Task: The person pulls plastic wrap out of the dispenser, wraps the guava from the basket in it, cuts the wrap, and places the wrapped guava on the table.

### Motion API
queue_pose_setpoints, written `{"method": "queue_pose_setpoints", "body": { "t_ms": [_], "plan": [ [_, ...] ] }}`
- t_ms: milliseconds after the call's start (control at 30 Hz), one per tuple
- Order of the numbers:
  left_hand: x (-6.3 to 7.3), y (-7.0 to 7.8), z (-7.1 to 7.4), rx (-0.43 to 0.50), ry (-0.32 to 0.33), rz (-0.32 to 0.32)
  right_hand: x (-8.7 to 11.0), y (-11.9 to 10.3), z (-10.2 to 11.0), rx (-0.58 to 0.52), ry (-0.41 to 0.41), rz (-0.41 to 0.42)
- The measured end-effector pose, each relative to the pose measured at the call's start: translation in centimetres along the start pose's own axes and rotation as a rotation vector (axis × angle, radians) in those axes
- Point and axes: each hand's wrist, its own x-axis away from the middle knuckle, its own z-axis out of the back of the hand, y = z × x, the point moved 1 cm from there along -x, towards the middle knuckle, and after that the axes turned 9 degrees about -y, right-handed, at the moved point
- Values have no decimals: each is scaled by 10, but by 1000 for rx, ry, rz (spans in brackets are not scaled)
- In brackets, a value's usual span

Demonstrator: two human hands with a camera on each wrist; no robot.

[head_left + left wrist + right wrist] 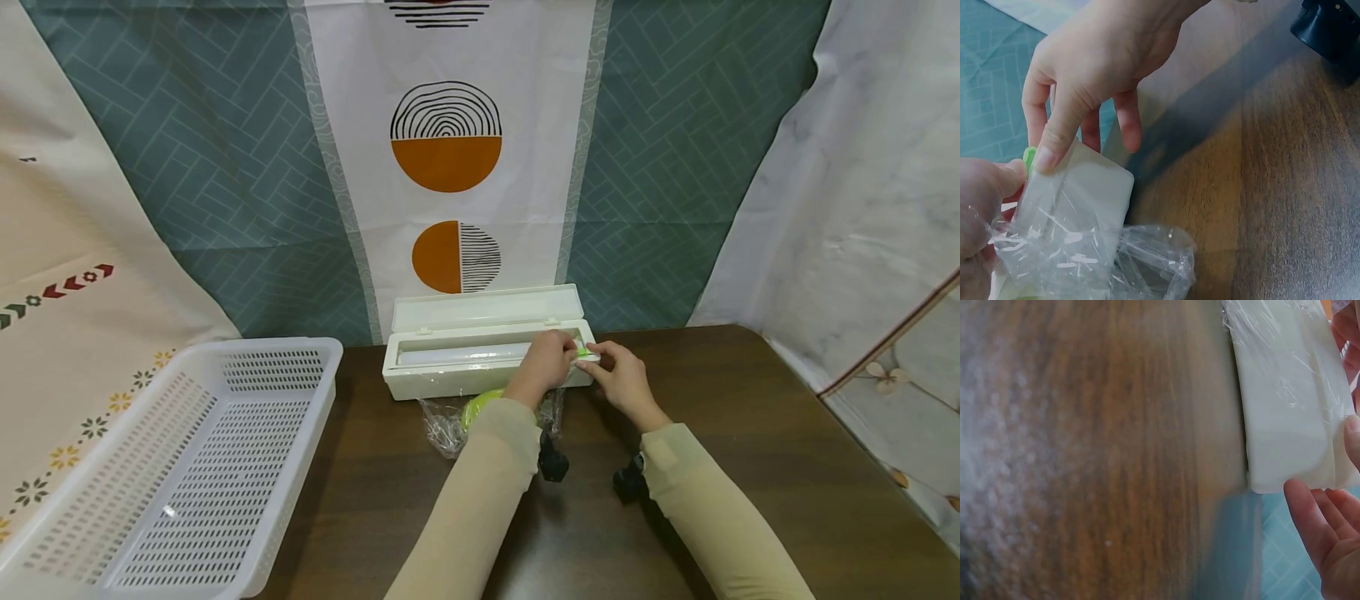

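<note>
A white plastic-wrap dispenser box [487, 385] sits at the table's back edge, its lid [487, 310] raised and a pale roll [465, 354] inside. At its right end my left hand [551, 362], fingers curled, pinches a small green slider [1030, 156] on the front rim. My right hand [626, 383] grips the box's right corner, thumb on the rim and fingers round the end. Clear wrap [1072, 250] drapes down the box front. Below it lies a yellow-green item [480, 408] in crumpled film, partly hidden by my left arm.
A white perforated basket [333, 400] stands on the left of the brown wooden table [585, 533]. Behind the box hangs a patterned cloth [637, 208], and pale cloth [862, 208] hangs along the right side. Dark wrist cameras [552, 458] sit under both wrists.
</note>
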Motion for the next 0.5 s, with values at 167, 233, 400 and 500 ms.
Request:
{"method": "queue_pose_setpoints", "body": {
  "t_ms": [167, 233, 400, 500],
  "plan": [
    [3, -5, 6, 16, 0, -2, -2, -1, 1, 0, 20, 8],
    [4, -8, 9, 21, 1, -1, -2, 0, 2, 2, 27, 11],
    [8, -14, 10, 60, 2, 2, -1, 0, 3, -37, -21, -1],
    [10, -17, 8, 90, 13, -2, 0, -1, 5, -62, -70, -8]
  ]
}}
